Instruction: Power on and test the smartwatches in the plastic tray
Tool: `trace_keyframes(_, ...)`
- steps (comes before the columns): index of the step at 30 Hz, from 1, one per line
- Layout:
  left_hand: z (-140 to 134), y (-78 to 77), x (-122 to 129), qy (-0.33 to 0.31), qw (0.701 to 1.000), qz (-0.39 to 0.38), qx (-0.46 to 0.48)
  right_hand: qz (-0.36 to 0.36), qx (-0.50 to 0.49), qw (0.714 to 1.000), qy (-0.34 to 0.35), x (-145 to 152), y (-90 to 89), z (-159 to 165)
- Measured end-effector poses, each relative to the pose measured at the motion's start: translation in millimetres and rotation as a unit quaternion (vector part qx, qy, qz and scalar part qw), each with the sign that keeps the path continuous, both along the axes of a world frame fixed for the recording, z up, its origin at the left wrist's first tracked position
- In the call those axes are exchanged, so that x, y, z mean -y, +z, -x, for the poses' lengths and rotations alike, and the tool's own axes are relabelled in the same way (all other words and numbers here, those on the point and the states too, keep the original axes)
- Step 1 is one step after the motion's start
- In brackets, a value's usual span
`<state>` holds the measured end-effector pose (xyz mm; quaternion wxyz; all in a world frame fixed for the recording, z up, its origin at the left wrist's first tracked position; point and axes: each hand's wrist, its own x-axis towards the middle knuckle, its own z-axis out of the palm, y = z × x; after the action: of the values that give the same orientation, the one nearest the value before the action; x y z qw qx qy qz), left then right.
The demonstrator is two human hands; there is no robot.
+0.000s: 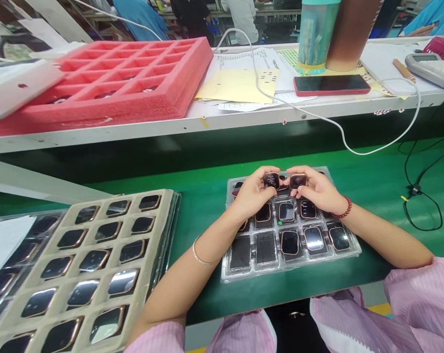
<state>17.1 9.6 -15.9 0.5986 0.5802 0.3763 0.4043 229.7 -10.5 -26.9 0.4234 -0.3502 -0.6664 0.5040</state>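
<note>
Over the back of a clear plastic tray (227, 274), my left hand (254, 191) is closed on a smartwatch case (271, 180) whose dark screen shows small text. Close beside it, my right hand (315, 189) grips another smartwatch case (298, 181), its screen also lit. Both screens face me. Below the hands, several gold-rimmed watch cases sit in the tray's pockets, among them a watch case (290, 242) in the front row. A green dot (280, 223) marks one pocket. The two front-left pockets hold no watch. My hands hide part of the back row.
At left stands a stack of trays with a beige tray (166, 201) of watch cases on top. The shelf (244, 113) above bears a pink foam tray (192, 73), papers, a phone (332, 85), bottles and a calculator (433, 68). A white cable (339, 127) droops over its edge.
</note>
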Motion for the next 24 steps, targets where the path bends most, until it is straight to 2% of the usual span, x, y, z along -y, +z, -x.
trace_keyframes(13,0.0,1.6,0.2,-0.003,1.000,-0.002,-0.013,0.015,-0.012,1.000,-0.002,0.1,-0.4,0.6)
trace_keyframes(20,0.2,-0.3,-0.4,0.001,0.999,0.033,0.006,0.091,-0.068,0.993,0.018,-4.8,1.8,-1.7)
trace_keyframes(24,0.0,-1.2,-1.4,0.000,0.999,0.044,0.014,0.097,-0.075,0.992,0.011,-5.2,0.1,-1.4)
